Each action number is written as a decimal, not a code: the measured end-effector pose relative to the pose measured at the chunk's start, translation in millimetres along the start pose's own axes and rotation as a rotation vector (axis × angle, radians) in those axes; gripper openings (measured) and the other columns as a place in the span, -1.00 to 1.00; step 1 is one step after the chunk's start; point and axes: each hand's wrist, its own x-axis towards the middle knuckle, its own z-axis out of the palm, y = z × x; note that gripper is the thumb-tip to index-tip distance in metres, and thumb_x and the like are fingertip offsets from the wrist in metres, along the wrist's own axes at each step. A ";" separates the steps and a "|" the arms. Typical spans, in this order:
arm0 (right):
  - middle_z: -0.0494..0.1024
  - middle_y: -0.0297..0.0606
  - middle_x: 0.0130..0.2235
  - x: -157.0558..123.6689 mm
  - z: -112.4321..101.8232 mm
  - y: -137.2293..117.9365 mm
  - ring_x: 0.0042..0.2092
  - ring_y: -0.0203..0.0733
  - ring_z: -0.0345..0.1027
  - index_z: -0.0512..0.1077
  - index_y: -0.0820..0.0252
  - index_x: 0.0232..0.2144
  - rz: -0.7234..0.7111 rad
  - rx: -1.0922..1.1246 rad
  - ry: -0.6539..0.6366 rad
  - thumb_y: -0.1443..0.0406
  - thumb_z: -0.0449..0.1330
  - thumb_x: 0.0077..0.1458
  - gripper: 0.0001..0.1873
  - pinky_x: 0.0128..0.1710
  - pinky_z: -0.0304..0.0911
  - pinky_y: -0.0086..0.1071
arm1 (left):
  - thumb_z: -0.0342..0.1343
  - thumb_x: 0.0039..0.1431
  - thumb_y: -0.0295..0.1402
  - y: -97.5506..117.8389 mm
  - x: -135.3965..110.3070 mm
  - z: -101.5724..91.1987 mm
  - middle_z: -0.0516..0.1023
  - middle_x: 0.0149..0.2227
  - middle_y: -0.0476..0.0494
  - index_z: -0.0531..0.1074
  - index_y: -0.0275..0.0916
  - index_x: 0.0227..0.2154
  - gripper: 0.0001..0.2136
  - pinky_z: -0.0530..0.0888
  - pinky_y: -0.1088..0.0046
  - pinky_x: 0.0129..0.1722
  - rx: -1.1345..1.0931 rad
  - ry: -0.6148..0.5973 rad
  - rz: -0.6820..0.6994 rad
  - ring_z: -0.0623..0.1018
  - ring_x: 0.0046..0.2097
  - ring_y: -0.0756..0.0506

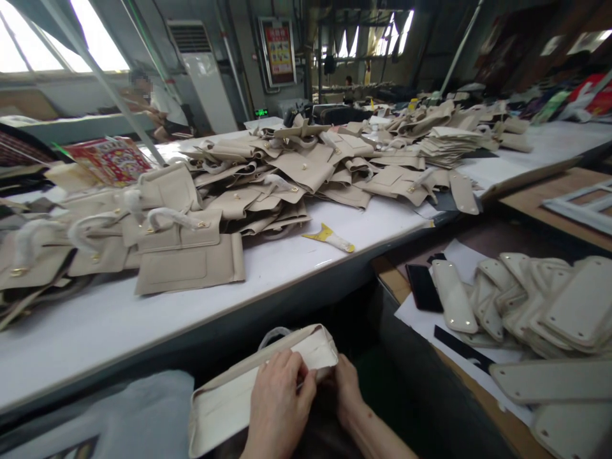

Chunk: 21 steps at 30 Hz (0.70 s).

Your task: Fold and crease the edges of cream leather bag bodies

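A beige handbag [222, 408] lies tilted just in front of me, its long pale bottom facing up and part of a plastic-wrapped handle [275, 334] showing behind it. My left hand [280, 395] is closed over the near edge of the bottom, thumb and fingers bent together. At the bag's right end, my right hand [347, 386] grips the corner; its fingertips are mostly hidden behind the bag.
Unfinished beige bags [179, 242] heap across the long white table [268, 274], near a yellow tool [329, 238]. To the right lie stacked pale panels with corner studs [581, 306] and a black phone [424, 288]. A person [160, 105] sits far left.
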 end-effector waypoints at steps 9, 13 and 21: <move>0.50 -0.09 0.05 -77.5 -49.0 -61.4 0.11 -0.06 0.37 0.38 0.22 0.12 -1.331 -0.750 -0.107 0.48 0.07 0.19 -0.55 0.05 0.41 -0.23 | -0.01 0.27 -0.37 7.1 -13.3 3.9 0.49 -0.39 -0.11 0.35 -0.18 -0.40 -0.88 0.28 0.24 -0.24 0.072 0.174 -0.005 0.50 -0.28 -0.19; 0.50 -0.02 0.07 -76.9 -34.1 -55.5 0.14 0.04 0.34 0.34 0.34 0.16 -1.431 -1.011 -0.019 0.45 0.04 0.21 -0.54 0.04 0.43 -0.07 | -0.03 0.28 -0.42 4.3 -21.2 3.9 0.51 -0.34 -0.11 0.39 -0.18 -0.37 -0.87 0.25 0.22 -0.20 0.105 0.234 0.044 0.49 -0.22 -0.20; 0.51 0.06 0.03 -85.9 -13.1 -46.3 0.11 0.08 0.35 0.39 0.43 0.08 -1.455 -1.047 -0.027 0.43 0.02 0.21 -0.60 0.00 0.46 -0.05 | 0.01 0.28 -0.38 -14.4 -38.6 -1.9 0.52 -0.35 -0.10 0.40 -0.17 -0.43 -0.83 0.24 0.23 -0.21 0.017 0.243 -0.038 0.48 -0.22 -0.20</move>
